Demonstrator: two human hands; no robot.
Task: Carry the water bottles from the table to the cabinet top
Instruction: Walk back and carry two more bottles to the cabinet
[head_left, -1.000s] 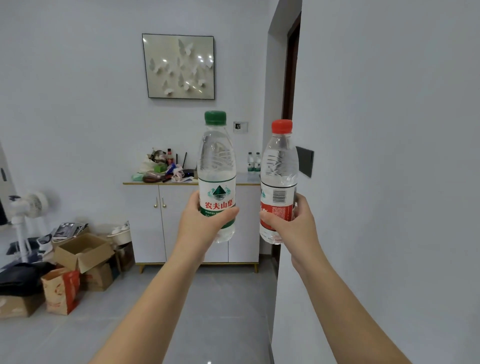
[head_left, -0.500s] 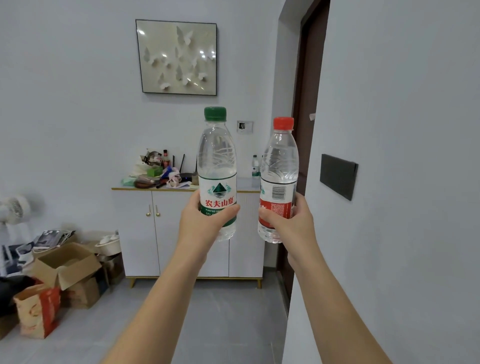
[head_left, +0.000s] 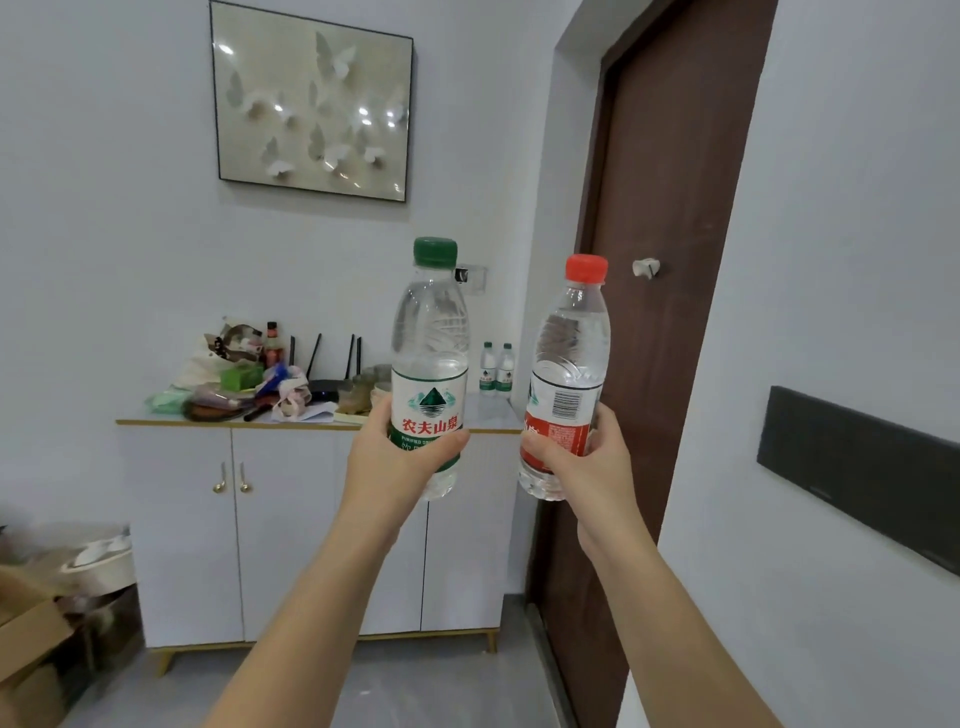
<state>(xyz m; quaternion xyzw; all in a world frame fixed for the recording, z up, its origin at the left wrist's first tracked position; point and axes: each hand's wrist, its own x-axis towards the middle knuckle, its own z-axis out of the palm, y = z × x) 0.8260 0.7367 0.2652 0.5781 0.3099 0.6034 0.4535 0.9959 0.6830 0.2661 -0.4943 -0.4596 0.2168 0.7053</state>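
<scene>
Left hand (head_left: 400, 462) is wrapped around the lower half of a green-capped bottle (head_left: 430, 364), thumb across the label, bottle upright. Right hand (head_left: 582, 467) grips a red-capped bottle (head_left: 569, 374) down low too, and that one tilts a bit to the right. Both are held up in the air side by side, not touching, in front of a white cabinet (head_left: 291, 525). On the cabinet top, two small bottles (head_left: 496, 369) stand near the right end, with a pile of clutter (head_left: 244, 374) and a router (head_left: 324, 387) further left. Brown door (head_left: 670, 260) to the right, butterfly picture (head_left: 311, 101) on the wall above.
</scene>
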